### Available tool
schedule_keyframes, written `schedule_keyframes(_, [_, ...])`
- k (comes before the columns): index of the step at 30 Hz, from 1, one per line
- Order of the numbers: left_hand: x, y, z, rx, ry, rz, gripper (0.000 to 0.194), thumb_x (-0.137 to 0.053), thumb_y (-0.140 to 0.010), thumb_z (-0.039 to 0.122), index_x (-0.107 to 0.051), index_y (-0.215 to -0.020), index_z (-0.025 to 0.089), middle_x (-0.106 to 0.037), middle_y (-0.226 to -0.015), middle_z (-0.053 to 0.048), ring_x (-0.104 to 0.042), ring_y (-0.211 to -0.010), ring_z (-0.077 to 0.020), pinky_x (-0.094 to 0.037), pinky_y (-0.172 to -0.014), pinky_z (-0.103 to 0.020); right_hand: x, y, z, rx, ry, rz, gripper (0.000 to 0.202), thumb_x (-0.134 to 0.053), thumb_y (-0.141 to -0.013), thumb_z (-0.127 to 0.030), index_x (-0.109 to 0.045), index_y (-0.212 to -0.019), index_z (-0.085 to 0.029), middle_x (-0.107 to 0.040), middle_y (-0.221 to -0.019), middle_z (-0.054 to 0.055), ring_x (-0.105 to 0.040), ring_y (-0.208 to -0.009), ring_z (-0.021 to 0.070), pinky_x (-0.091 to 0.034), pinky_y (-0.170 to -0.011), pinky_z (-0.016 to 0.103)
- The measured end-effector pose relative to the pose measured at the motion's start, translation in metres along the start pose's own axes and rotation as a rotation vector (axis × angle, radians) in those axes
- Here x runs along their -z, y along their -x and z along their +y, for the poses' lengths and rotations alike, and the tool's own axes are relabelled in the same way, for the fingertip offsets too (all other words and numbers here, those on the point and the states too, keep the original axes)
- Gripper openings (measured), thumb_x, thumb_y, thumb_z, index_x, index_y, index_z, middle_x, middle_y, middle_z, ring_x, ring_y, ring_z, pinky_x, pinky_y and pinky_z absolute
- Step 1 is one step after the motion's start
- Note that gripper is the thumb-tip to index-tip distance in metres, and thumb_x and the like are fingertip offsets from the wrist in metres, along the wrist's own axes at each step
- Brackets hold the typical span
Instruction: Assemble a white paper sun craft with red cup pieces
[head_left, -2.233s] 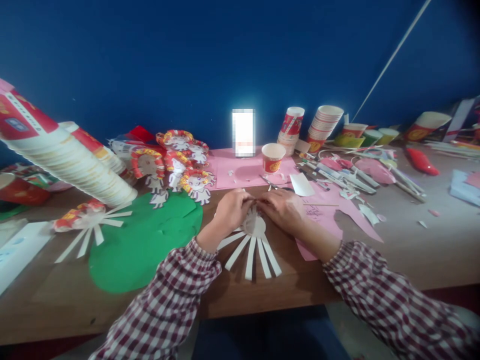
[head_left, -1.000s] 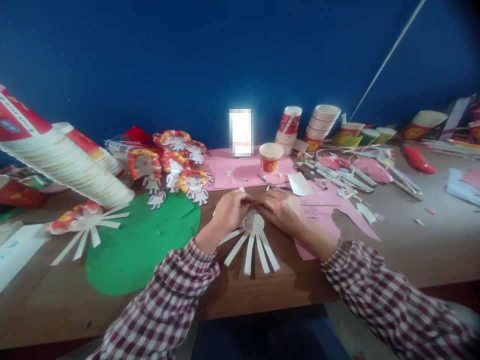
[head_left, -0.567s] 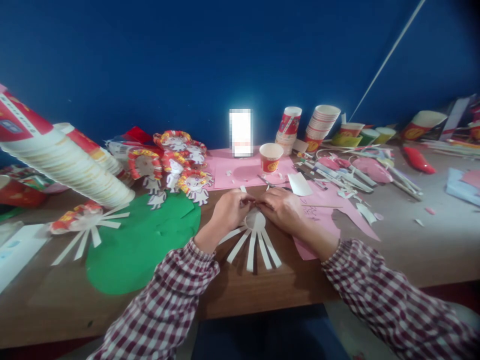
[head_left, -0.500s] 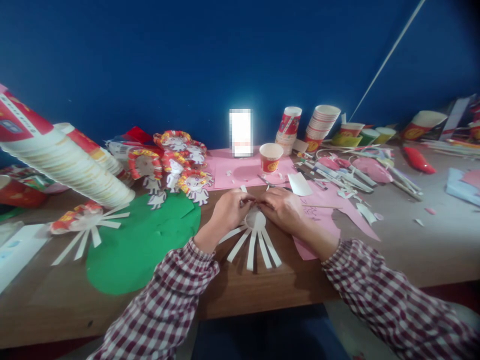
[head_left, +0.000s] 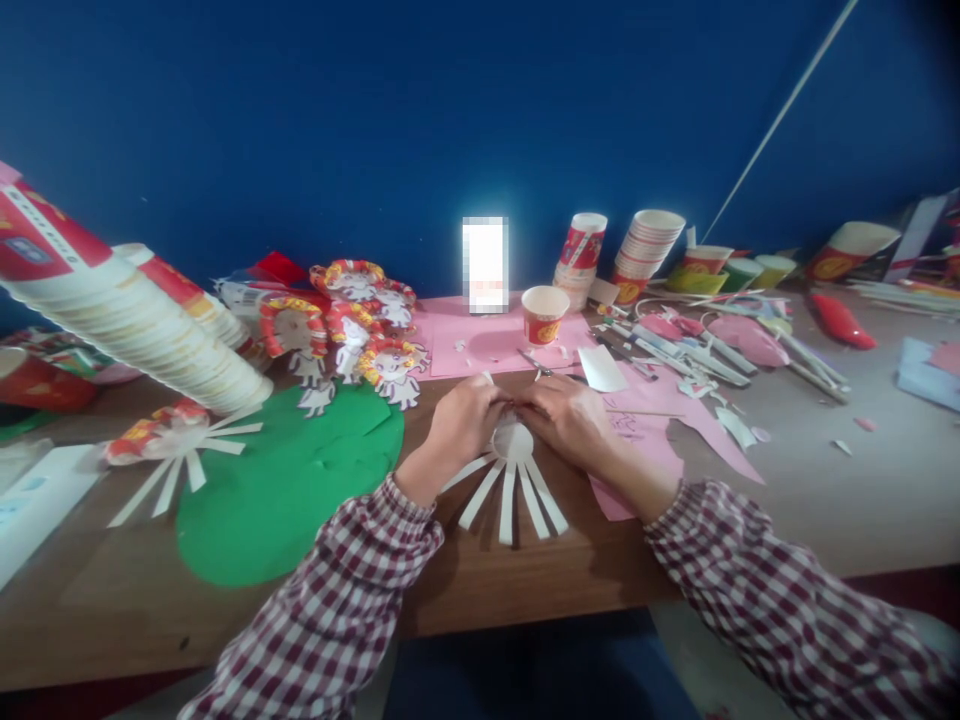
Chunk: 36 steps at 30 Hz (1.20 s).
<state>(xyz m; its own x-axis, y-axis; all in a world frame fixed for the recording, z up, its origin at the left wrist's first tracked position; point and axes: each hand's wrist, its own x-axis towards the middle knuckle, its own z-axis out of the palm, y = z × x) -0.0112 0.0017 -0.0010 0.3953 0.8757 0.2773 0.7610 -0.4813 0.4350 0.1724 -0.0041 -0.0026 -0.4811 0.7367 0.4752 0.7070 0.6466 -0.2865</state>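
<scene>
A paper cup cut into strips lies in front of me, its round base in the middle and several white strips fanned out toward the table's front edge. My left hand and my right hand meet at its far side. Both are closed, fingertips pinching close together on the far strips of the cut cup; the exact spot is hidden by the fingers. A second cut cup, with some strips rolled into red and yellow curls, rests on the left.
Green paper lies to the left, with several paper lion figures behind it. Tall cup stacks lean at far left. An uncut paper cup, scissors, pink paper and pens lie beyond and right.
The view has shifted very slightly. Both hands keep their pinch at the far side of the cut cup, with little visible movement.
</scene>
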Motion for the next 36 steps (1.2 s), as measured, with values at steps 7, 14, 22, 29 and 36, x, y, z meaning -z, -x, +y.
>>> schedule_keyframes(7, [-0.0015, 0.002, 0.0008, 0.031, 0.01, 0.013, 0.019, -0.052, -0.083, 0.023, -0.069, -0.087, 0.018, -0.065, -0.083, -0.005, -0.059, -0.078, -0.0162, -0.044, -0.069, -0.026, 0.0014, -0.0008, -0.0035, -0.041, 0.037, -0.054, 0.021, -0.049, -0.092, -0.031, -0.066, -0.097, -0.021, -0.067, -0.091, 0.005, -0.058, -0.088, 0.0168, -0.041, -0.078, 0.025])
schedule_keyframes(14, [-0.0002, 0.0033, 0.001, 0.055, 0.045, 0.025, 0.018, -0.054, -0.082, 0.024, -0.07, -0.088, 0.017, -0.066, -0.083, -0.005, -0.059, -0.075, -0.0155, -0.043, -0.065, -0.025, -0.0042, -0.0006, -0.0014, -0.074, 0.04, -0.052, 0.019, -0.053, -0.088, -0.03, -0.068, -0.095, -0.021, -0.068, -0.088, 0.003, -0.059, -0.083, 0.0162, -0.04, -0.075, 0.025])
schedule_keyframes(22, [0.0007, 0.0034, 0.0028, 0.074, 0.041, 0.005, 0.016, -0.057, -0.079, 0.023, -0.07, -0.084, 0.016, -0.065, -0.08, -0.005, -0.058, -0.073, -0.0152, -0.042, -0.062, -0.024, -0.0051, -0.0002, -0.0015, -0.088, 0.02, -0.061, 0.019, -0.055, -0.086, -0.03, -0.068, -0.095, -0.02, -0.069, -0.087, 0.004, -0.06, -0.084, 0.0169, -0.04, -0.076, 0.025])
schedule_keyframes(29, [-0.0002, 0.0044, 0.0039, 0.075, 0.018, -0.01, 0.017, -0.056, -0.078, 0.021, -0.07, -0.087, 0.016, -0.065, -0.081, -0.005, -0.058, -0.074, -0.0152, -0.042, -0.063, -0.024, -0.0031, 0.0001, -0.0034, -0.08, 0.028, -0.078, 0.018, -0.055, -0.087, -0.03, -0.068, -0.092, -0.02, -0.068, -0.086, 0.004, -0.059, -0.083, 0.0167, -0.039, -0.074, 0.025])
schedule_keyframes(36, [0.0013, 0.0036, 0.0051, 0.055, 0.011, -0.032, 0.025, -0.055, -0.077, 0.018, -0.069, -0.097, 0.018, -0.064, -0.085, -0.005, -0.058, -0.076, -0.0158, -0.044, -0.067, -0.025, -0.0027, -0.0006, -0.0019, -0.073, 0.02, -0.063, 0.016, -0.054, -0.087, -0.029, -0.068, -0.089, -0.019, -0.068, -0.087, 0.004, -0.059, -0.084, 0.0163, -0.039, -0.076, 0.025])
